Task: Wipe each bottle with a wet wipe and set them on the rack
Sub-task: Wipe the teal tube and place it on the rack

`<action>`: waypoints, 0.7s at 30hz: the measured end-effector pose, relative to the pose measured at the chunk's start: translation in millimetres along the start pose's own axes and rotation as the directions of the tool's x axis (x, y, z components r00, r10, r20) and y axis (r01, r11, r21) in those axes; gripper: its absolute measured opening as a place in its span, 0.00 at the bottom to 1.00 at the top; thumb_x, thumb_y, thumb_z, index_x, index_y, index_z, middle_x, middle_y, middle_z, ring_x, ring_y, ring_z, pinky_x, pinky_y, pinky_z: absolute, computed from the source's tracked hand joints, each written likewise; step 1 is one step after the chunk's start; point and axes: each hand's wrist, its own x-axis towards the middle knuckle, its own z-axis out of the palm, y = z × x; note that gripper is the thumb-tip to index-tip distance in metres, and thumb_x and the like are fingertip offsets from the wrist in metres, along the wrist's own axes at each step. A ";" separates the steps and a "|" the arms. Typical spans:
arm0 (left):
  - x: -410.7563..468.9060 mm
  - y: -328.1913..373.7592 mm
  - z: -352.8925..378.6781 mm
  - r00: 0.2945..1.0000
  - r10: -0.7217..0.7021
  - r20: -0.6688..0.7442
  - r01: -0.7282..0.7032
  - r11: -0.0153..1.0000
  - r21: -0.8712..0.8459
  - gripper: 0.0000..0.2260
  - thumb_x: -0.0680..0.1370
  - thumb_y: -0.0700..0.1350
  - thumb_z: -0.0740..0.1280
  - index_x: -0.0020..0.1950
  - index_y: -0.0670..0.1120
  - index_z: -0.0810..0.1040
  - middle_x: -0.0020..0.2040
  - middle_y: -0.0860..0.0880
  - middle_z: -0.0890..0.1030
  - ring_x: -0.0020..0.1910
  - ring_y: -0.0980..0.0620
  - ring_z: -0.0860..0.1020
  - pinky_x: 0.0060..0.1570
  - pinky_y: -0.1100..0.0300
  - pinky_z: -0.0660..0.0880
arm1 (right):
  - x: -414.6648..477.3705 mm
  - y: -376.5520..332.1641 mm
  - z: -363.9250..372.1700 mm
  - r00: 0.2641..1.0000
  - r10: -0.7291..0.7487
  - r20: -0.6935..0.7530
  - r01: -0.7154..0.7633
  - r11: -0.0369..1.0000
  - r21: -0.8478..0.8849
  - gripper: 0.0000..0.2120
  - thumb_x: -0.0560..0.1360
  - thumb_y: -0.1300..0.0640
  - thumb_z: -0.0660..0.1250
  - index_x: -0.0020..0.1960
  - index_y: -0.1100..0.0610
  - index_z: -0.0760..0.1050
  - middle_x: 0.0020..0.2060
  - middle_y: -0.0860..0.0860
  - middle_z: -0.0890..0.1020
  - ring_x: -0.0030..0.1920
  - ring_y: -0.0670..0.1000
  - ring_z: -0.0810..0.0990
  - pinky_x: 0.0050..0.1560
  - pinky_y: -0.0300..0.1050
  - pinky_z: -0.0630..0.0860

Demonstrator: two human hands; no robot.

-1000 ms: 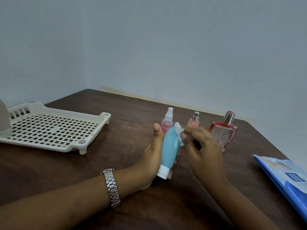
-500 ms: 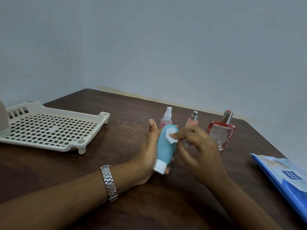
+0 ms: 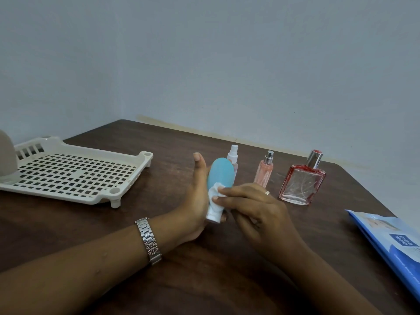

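Observation:
My left hand holds a light blue squeeze bottle above the table, its white cap pointing down toward me. My right hand presses a small folded white wet wipe against the lower part of that bottle. Behind them stand a small pink spray bottle with a white top, a slim peach spray bottle with a silver top and a square red-edged glass perfume bottle. The cream plastic rack lies at the left, with a beige rounded object on its far left end.
A blue wet-wipe pack lies at the right edge of the dark wooden table. A grey wall runs close behind the table. A metal watch sits on my left wrist.
The wipe in my right hand has slid from the bottle's rounded top down toward its cap end. The left hand has kept its hold on the bottle.

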 end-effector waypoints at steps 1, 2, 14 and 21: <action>0.5 0.0 0.7 1.000 -0.001 -0.012 0.002 1.000 0.015 0.37 0.62 0.75 0.50 0.44 0.46 0.79 0.32 0.50 0.79 0.34 0.51 0.77 0.38 0.56 0.71 | -2.5 5.1 0.1 1.000 0.003 0.013 -0.003 1.000 0.002 0.14 0.71 0.68 0.67 0.54 0.56 0.82 0.54 0.49 0.82 0.54 0.47 0.79 0.56 0.41 0.75; 2.7 0.0 0.6 0.999 -0.013 -0.037 0.013 1.000 0.001 0.35 0.64 0.73 0.48 0.43 0.46 0.79 0.30 0.49 0.79 0.31 0.51 0.77 0.35 0.57 0.72 | -0.7 7.4 -2.6 1.000 0.026 0.004 -0.026 1.000 0.014 0.13 0.71 0.67 0.66 0.53 0.57 0.82 0.53 0.49 0.82 0.54 0.47 0.79 0.56 0.40 0.75; -2.7 -0.8 5.7 0.977 -0.069 0.204 0.061 0.997 0.049 0.40 0.63 0.72 0.44 0.59 0.50 0.76 0.41 0.45 0.81 0.36 0.50 0.80 0.31 0.58 0.76 | 2.1 4.3 0.3 0.989 0.123 -0.081 -0.129 0.989 -0.076 0.14 0.74 0.60 0.61 0.56 0.57 0.81 0.55 0.47 0.80 0.55 0.47 0.77 0.59 0.37 0.72; 1.3 4.5 3.1 0.996 -0.026 0.087 0.027 1.000 -0.009 0.39 0.61 0.73 0.46 0.65 0.57 0.72 0.55 0.48 0.82 0.53 0.49 0.81 0.53 0.55 0.77 | 2.6 -2.8 -1.7 0.989 -0.035 0.143 0.045 0.997 -0.062 0.12 0.73 0.63 0.63 0.53 0.57 0.82 0.54 0.48 0.82 0.52 0.48 0.78 0.54 0.43 0.75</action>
